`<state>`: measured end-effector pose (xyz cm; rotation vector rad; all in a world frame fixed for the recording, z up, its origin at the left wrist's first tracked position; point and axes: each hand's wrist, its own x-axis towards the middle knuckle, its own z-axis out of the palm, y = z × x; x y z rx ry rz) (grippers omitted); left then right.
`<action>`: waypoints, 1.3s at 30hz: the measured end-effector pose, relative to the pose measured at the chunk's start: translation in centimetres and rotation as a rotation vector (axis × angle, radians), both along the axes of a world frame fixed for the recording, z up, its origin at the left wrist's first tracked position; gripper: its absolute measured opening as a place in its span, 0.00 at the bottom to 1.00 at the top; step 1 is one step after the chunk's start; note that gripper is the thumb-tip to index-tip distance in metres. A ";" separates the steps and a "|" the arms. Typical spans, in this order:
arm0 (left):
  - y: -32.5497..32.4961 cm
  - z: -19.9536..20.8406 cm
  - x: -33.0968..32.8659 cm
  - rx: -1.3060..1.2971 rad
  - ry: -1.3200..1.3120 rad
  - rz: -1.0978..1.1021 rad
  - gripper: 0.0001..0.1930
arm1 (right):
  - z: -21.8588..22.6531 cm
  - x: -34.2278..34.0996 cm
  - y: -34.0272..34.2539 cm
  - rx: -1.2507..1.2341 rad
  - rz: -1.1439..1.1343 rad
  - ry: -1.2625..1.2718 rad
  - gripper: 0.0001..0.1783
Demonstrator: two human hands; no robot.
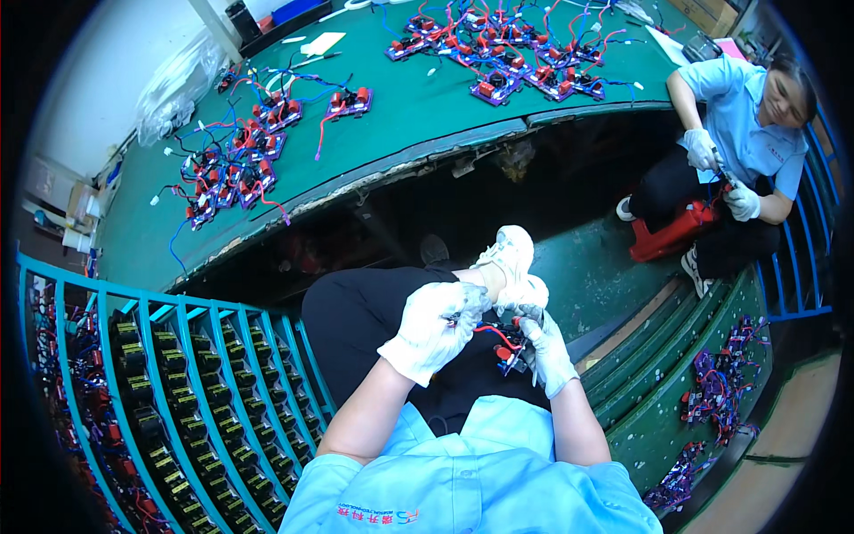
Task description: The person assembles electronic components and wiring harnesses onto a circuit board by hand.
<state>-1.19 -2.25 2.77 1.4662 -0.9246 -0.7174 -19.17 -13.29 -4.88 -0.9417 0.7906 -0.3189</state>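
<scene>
Both of my hands wear white knitted gloves and meet above my lap. My left hand (434,327) is closed in a pinch; a small dark bit shows at its fingertips, too small to name. Closed on the edge of a small circuit board (507,357) is my right hand (545,345), its glove smudged grey at the fingers. The board carries red and dark parts, and its far side is hidden by the fingers. Red and blue wires (498,333) run from the board across the gap toward my left hand.
On the green workbench (374,111) lie wired circuit boards (236,169) at left and more boards (507,53) farther back. A blue rack (213,392) with rows of black parts stands at my left. Boards (722,378) lie at right. A co-worker (743,120) sits beyond, above a red container (672,233).
</scene>
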 end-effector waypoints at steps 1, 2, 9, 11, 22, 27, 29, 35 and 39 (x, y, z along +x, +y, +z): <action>-0.2 0.8 0.2 -0.072 -0.335 -0.019 0.06 | 0.0 -0.1 0.1 0.008 0.004 0.005 0.24; -0.2 1.3 0.3 -0.142 -0.671 -0.039 0.06 | 0.1 -0.2 0.1 -0.009 0.007 -0.008 0.25; 0.1 0.2 -1.4 -0.146 -0.505 -0.025 0.05 | -2.4 -1.2 0.1 0.054 -0.005 -0.048 0.30; 0.1 0.3 -0.8 -0.233 -0.654 -0.040 0.06 | -2.0 -1.5 0.4 0.099 -0.082 -0.050 0.30; 0.4 -0.8 -1.6 -0.221 -0.253 -0.303 0.48 | 1.0 -0.8 0.6 0.462 -0.118 -0.377 0.47; 1.3 -2.6 -3.7 -0.089 -0.432 -0.205 0.50 | 2.1 -0.6 0.7 0.542 -0.086 -0.483 0.53; 1.7 -2.2 -4.0 0.028 -0.490 -0.209 0.51 | 2.6 0.0 1.1 0.418 -0.122 -0.481 0.53; 1.6 -2.5 -4.6 -0.145 -0.349 -0.172 0.49 | 4.7 0.1 2.4 -0.244 -0.149 -0.328 0.55; 2.3 -1.9 -4.9 -0.226 -0.306 -0.161 0.42 | 4.6 -0.7 3.8 -0.319 -0.203 -0.452 0.56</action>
